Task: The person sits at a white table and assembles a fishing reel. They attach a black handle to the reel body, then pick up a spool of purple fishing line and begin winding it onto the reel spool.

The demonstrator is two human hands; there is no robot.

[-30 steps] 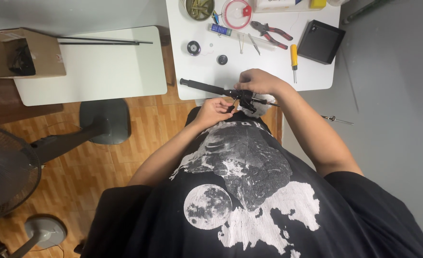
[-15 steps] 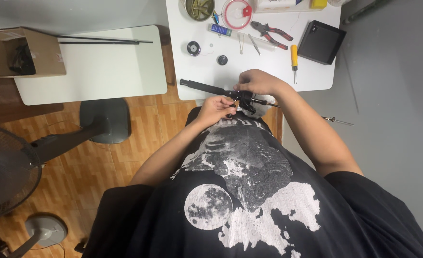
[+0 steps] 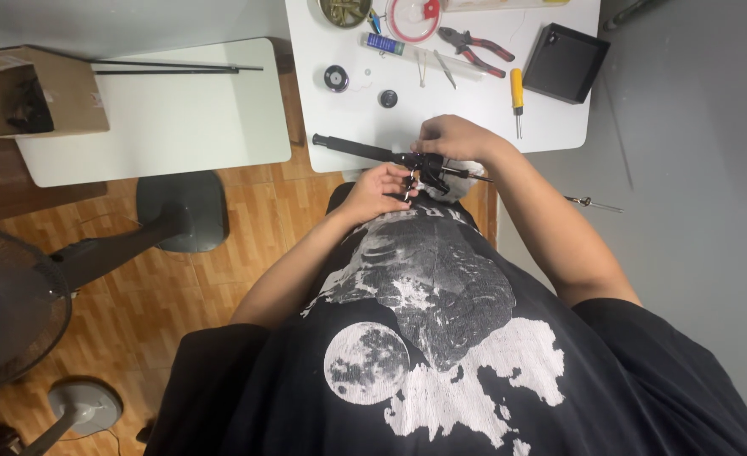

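Observation:
A long black rod-like piece (image 3: 358,149) with a black fitting on it lies across the near edge of the white table (image 3: 559,135). My right hand (image 3: 453,137) is closed over the fitting from above. My left hand (image 3: 379,189) is just below it, fingers pinched on a small metal part at the fitting. What the fingers grip is too small to tell apart from the fitting.
On the table lie red-handled pliers (image 3: 475,41), a yellow-handled screwdriver (image 3: 517,91), a black tray (image 3: 566,62), a red-rimmed round dish (image 3: 413,17), a small spool (image 3: 336,78) and tweezers (image 3: 444,68). A second white table (image 3: 162,127) with a cardboard box (image 3: 31,91) stands left. A fan (image 3: 10,304) is at lower left.

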